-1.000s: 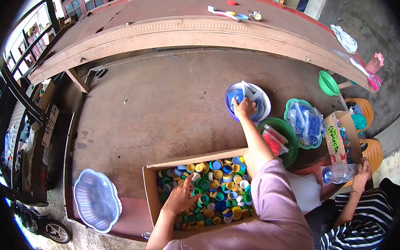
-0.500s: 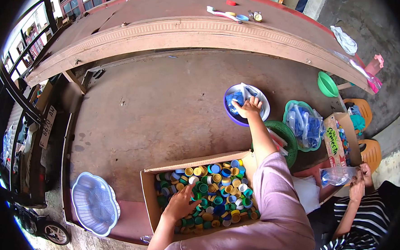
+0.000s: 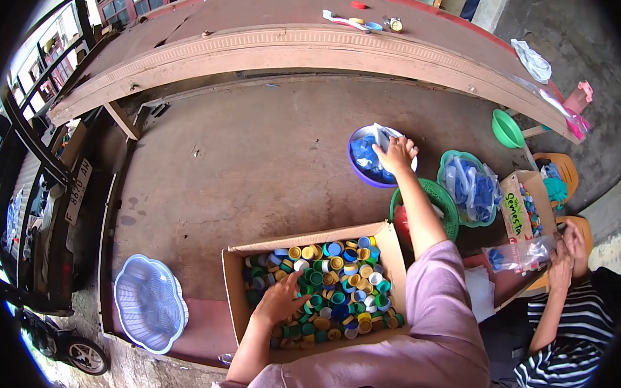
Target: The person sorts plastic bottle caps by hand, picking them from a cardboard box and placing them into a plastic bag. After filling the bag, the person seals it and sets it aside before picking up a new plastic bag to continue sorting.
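Observation:
My left hand [image 3: 279, 301] rests on the heap of plastic bottle caps [image 3: 341, 273], its fingers apart and no cap clearly gripped. The caps are blue, green, yellow and white, and lie in an open cardboard box [image 3: 308, 239] in front of me. My right hand [image 3: 397, 155] reaches over the right side of a purple-rimmed bowl [image 3: 374, 180], thumb and fingers spread. Beside its thumb, clear plastic bags [image 3: 381, 136] stick up, and blue contents [image 3: 363, 152] show in the bowl. Whatever lies under the palm is hidden.
A green basket [image 3: 453, 214] and a turquoise basket of bagged blue pieces [image 3: 471, 188] stand right of the bowl. A pale blue basket [image 3: 149, 305] sits at left. Another person's hands [image 3: 565, 256] hold a clear bag [image 3: 519, 254] beside a cardboard box [image 3: 517, 205].
My right hand has shifted toward the bowl's right side, uncovering more of the blue contents. My left hand stays on the caps. The other person's bag and hands have moved up slightly.

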The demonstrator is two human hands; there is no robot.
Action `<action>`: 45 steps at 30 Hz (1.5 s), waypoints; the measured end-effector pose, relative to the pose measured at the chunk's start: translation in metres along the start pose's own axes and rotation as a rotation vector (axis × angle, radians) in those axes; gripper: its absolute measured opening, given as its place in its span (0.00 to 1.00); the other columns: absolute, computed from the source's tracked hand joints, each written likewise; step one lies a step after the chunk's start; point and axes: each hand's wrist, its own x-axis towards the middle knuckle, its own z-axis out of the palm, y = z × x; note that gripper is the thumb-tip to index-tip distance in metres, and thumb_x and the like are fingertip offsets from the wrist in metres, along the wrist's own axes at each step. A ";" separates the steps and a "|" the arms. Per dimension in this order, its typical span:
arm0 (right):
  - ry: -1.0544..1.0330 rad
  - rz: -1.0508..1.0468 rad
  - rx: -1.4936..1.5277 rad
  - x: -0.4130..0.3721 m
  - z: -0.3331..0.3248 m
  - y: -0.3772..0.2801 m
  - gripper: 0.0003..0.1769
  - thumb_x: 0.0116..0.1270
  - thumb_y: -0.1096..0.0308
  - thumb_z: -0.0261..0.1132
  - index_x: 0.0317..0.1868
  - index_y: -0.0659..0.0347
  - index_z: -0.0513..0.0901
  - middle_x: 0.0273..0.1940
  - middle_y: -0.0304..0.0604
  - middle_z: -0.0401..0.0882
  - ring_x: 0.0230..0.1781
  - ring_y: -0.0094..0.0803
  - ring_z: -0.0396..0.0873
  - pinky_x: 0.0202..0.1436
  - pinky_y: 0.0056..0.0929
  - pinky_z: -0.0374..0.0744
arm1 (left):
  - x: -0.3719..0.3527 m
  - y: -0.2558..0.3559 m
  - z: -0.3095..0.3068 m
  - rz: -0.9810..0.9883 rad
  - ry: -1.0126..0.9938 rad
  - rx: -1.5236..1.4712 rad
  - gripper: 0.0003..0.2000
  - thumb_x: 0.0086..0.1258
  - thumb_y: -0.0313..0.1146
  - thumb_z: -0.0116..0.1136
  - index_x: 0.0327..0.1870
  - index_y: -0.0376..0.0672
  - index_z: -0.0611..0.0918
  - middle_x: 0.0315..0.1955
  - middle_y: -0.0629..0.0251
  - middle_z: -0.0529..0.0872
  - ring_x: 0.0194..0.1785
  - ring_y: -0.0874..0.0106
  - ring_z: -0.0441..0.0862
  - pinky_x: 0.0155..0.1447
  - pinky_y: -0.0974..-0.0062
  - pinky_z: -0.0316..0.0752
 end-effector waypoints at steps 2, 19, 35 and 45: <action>0.027 -0.072 0.001 -0.018 -0.017 0.005 0.36 0.54 0.43 0.60 0.57 0.58 0.70 0.59 0.50 0.61 0.62 0.46 0.53 0.62 0.49 0.52 | 0.001 -0.002 0.002 0.020 0.022 0.014 0.31 0.57 0.42 0.60 0.61 0.42 0.62 0.35 0.56 0.79 0.40 0.58 0.78 0.42 0.64 0.74; 0.465 0.071 0.299 -0.334 -0.017 0.175 0.14 0.58 0.69 0.59 0.45 0.63 0.75 0.41 0.53 0.74 0.44 0.49 0.73 0.47 0.41 0.71 | 0.008 -0.008 0.007 0.132 0.161 0.026 0.26 0.56 0.37 0.61 0.56 0.43 0.68 0.29 0.60 0.79 0.35 0.61 0.79 0.39 0.66 0.74; 0.310 0.273 0.253 -0.378 0.032 0.205 0.12 0.51 0.69 0.64 0.36 0.65 0.81 0.39 0.51 0.78 0.41 0.46 0.77 0.46 0.38 0.73 | -0.038 -0.013 0.001 0.120 0.378 -0.075 0.16 0.55 0.30 0.61 0.45 0.39 0.74 0.25 0.62 0.77 0.26 0.68 0.74 0.33 0.71 0.71; 0.847 0.328 0.530 -0.365 0.030 0.206 0.09 0.63 0.71 0.55 0.36 0.69 0.78 0.35 0.52 0.77 0.37 0.46 0.75 0.43 0.38 0.72 | -0.031 -0.011 0.008 0.178 0.338 -0.127 0.14 0.57 0.31 0.59 0.44 0.38 0.74 0.25 0.62 0.77 0.25 0.70 0.74 0.31 0.73 0.71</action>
